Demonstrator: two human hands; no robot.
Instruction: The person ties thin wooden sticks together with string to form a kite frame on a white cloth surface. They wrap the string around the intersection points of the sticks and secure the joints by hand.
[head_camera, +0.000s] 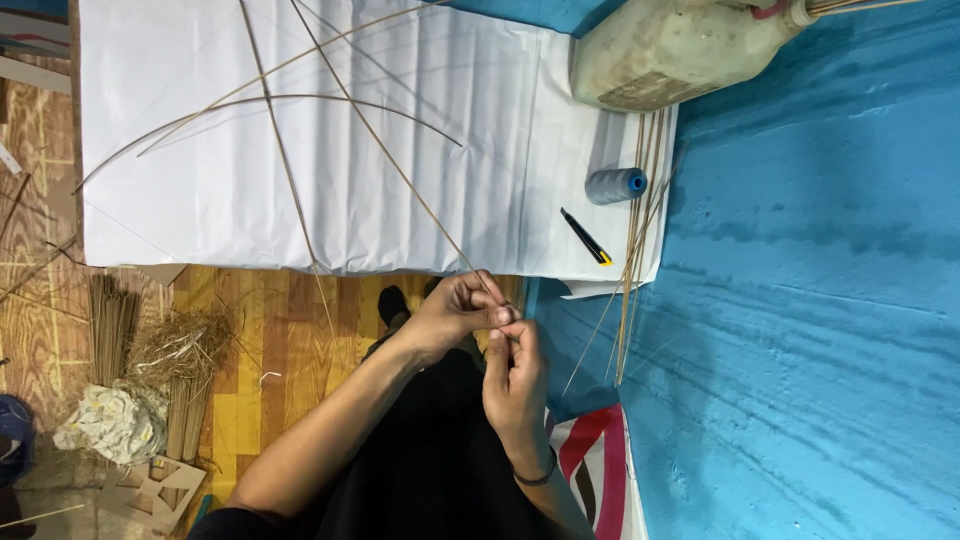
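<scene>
I see my left hand (455, 312) and right hand (515, 385) meeting at the near edge of the white paper sheet (420, 150), fingers (497, 316) of both pinched narrow on the end of a thin bamboo strip (400, 165) lying diagonally across that sheet.

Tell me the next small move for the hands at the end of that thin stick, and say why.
Probably wind the next turn at the joint. Both hands, left hand and right hand, pinch the near end of a thin stick that runs into the crossed stick frame on the white paper. The thread spool lies apart; any thread at the fingertips is too fine to see.
</scene>
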